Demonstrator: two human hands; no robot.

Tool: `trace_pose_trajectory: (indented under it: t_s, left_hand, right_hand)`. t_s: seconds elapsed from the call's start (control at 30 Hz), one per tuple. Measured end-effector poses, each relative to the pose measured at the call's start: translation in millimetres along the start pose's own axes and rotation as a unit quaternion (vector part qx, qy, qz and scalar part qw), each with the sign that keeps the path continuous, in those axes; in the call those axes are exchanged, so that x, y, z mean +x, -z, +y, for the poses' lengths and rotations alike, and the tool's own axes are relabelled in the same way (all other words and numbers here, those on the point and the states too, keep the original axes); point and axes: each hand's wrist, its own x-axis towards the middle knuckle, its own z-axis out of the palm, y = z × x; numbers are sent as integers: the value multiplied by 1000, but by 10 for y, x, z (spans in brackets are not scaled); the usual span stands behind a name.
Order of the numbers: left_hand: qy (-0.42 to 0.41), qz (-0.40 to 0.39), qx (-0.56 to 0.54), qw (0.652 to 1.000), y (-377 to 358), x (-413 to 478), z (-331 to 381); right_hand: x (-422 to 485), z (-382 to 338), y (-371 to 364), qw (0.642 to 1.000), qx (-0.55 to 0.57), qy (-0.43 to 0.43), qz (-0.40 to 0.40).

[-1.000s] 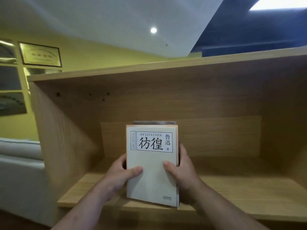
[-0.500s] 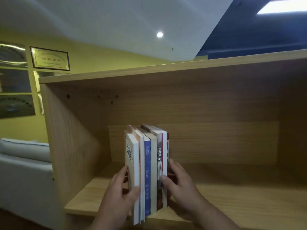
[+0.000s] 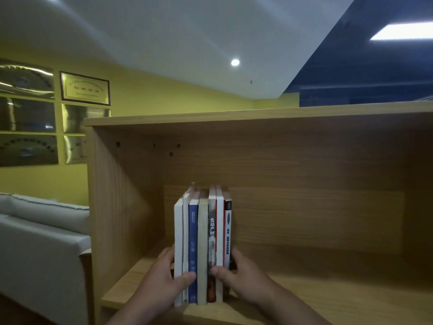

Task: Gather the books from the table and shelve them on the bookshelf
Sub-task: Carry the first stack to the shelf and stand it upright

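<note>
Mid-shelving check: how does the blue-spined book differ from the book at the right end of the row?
The blue-spined book sits inside the row; the right-end book is outermost. The blue-spined book's spine is solid blue; the right-end book's is white with dark lettering. The left hand's thumb reaches the blue-spined book; the right hand flanks the right-end book. Both stand upright, spines out, on the shelf.

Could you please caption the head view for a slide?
Left hand and right hand clamp upright books on the bookshelf.

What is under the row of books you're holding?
The light wooden shelf board carries the upright row of paperback books, gripped between left hand and right hand. Anything beneath their bottom edges is covered.
</note>
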Motion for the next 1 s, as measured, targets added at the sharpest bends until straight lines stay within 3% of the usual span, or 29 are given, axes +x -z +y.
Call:
trace_pose_trajectory:
  t_s: [0.4, 0.73, 0.83, 0.9, 1.0]
  left_hand:
    - [56, 21, -96, 994, 257, 250, -138]
    - [97, 118, -144, 978, 269, 522, -320]
    - [68, 141, -48, 987, 286, 414, -302]
    - [36, 172, 117, 977, 352, 223, -289]
    - [-143, 307, 298, 893, 611, -44, -318]
  right_hand:
    - [677, 9, -376, 1000, -9, 8, 19]
    - [1009, -14, -622, 994, -75, 58, 61]
    - [1033, 33, -626, 994, -82, 57, 44]
    - [1034, 23, -631, 994, -84, 56, 41]
    - [1034, 35, -618, 994, -96, 43, 40]
